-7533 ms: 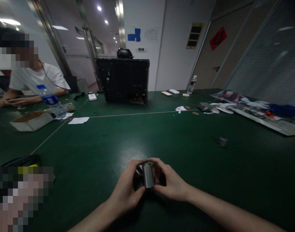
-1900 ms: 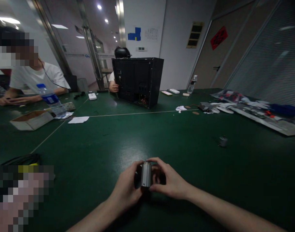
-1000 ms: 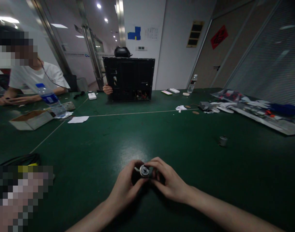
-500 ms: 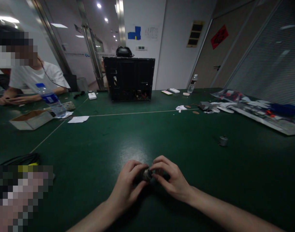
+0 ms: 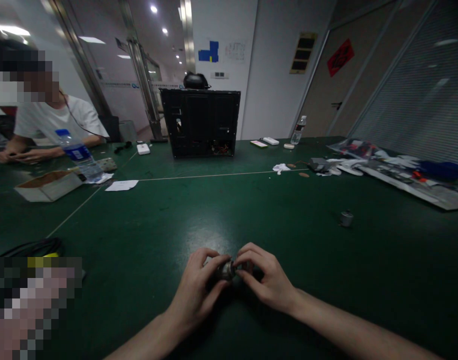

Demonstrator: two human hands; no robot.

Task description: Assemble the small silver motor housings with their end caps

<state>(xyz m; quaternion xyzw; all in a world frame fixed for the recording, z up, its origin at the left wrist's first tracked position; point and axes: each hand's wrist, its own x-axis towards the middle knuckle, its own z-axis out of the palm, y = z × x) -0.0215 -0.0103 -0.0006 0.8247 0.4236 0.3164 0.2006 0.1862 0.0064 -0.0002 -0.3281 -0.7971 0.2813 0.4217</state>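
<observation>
Metal, small and cylindrical, the part (image 5: 226,270) is held low over the green surface (image 5: 146,235), with the left hand (image 5: 197,292) and the right hand (image 5: 269,284) both curled closed on its ends. The handling looks mid-way, and a second small cylinder (image 5: 346,218) sits untouched well apart to the right. Fingers hide most of the part, and the dim light blurs the rest.

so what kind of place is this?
Likely an office room used as a hardware workbench: long green table, black PC case on it, small metal cylinder held between left hand and right hand.
</observation>
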